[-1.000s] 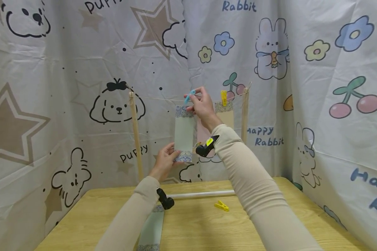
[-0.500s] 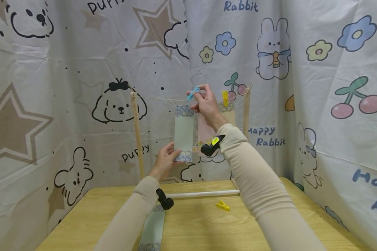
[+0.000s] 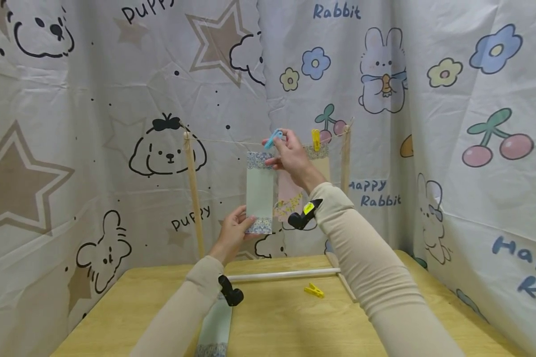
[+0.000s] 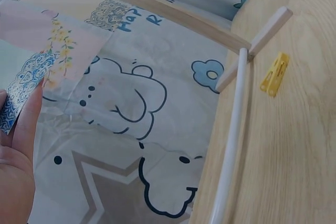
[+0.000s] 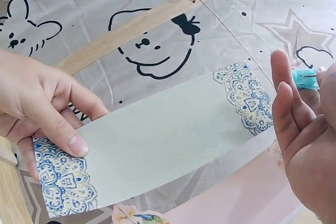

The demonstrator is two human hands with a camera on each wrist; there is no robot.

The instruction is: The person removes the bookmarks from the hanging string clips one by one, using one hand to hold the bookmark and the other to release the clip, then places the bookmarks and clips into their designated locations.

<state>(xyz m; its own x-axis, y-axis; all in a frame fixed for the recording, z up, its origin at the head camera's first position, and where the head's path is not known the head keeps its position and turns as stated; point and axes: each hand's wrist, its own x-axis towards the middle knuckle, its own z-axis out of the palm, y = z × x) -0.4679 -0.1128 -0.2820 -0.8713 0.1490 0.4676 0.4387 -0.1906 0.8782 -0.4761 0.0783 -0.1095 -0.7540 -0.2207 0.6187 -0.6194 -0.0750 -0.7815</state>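
A pale green card with blue lace-patterned ends stands upright at the string. My left hand pinches its lower left corner, thumb in front, as the right wrist view also shows. Above the card's upper right corner, my right hand pinches a light blue clothespin between thumb and index finger. That clothespin sits beside the string and apart from the card in the right wrist view. The other fingers of my right hand reach down by the card's top edge. Behind it hangs a pink card with yellow flowers.
A yellow clothespin holds a cream card at the string's right end. Wooden posts carry the string. On the table lie another yellow clothespin and a second green card. A white rod crosses behind them.
My right hand with the blue clothespin rose slightly, then came back down near the card's top corner. My left hand keeps its pinch on the card, which has barely moved.
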